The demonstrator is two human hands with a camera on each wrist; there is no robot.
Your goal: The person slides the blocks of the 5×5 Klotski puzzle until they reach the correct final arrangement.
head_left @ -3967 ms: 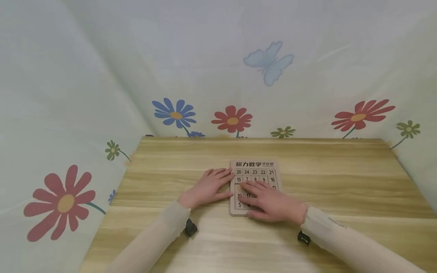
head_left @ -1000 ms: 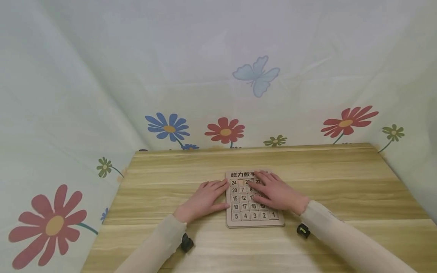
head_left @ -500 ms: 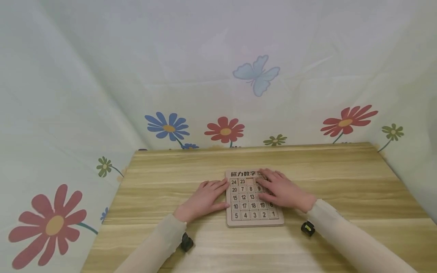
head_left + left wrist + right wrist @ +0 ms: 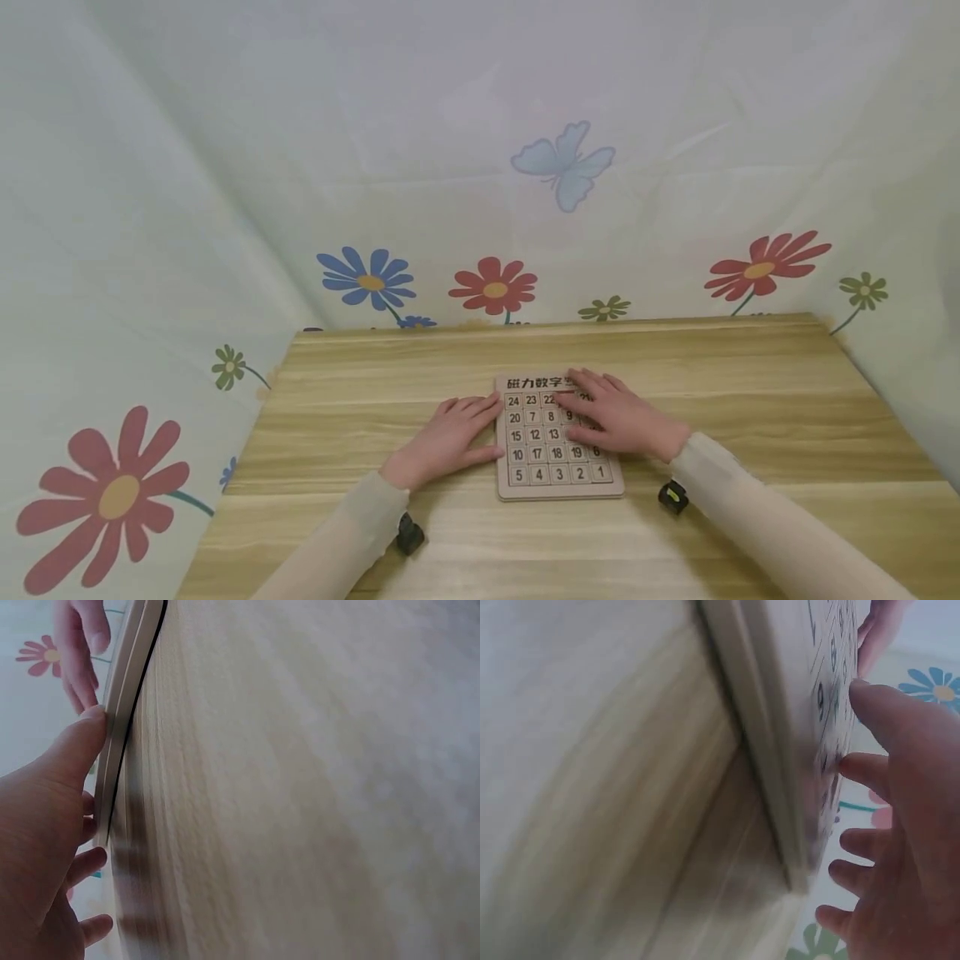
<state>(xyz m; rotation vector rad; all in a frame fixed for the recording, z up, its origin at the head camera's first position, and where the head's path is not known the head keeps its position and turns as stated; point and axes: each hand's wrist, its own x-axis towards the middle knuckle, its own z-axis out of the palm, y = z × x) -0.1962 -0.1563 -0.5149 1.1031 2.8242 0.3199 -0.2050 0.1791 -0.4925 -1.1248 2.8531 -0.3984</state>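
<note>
A number sliding puzzle [image 4: 558,492] lies flat on the wooden table, its square tiles printed with black numbers. Along the top row, 24, 23 and the 22 tile [image 4: 548,400] sit side by side at the left. My left hand [image 4: 442,442] rests beside the board with fingertips and thumb against its left edge. In the left wrist view the thumb [image 4: 79,746] meets the board's side. Over the upper right part of the puzzle my right hand [image 4: 630,421] spreads its fingers, the index fingertip just right of 22. Several right-hand tiles are partly hidden beneath it.
The wood-grain table [image 4: 360,367] extends around the puzzle on every side. A pale cloth [image 4: 420,167] with printed flowers and a butterfly hangs behind it and along both sides. Each wrist wears a small black camera.
The 23 tile, then the 22 tile, have slid left along the top row under my right hand. Four seconds ago that row began with 20. My left hand stays at the board's edge.
</note>
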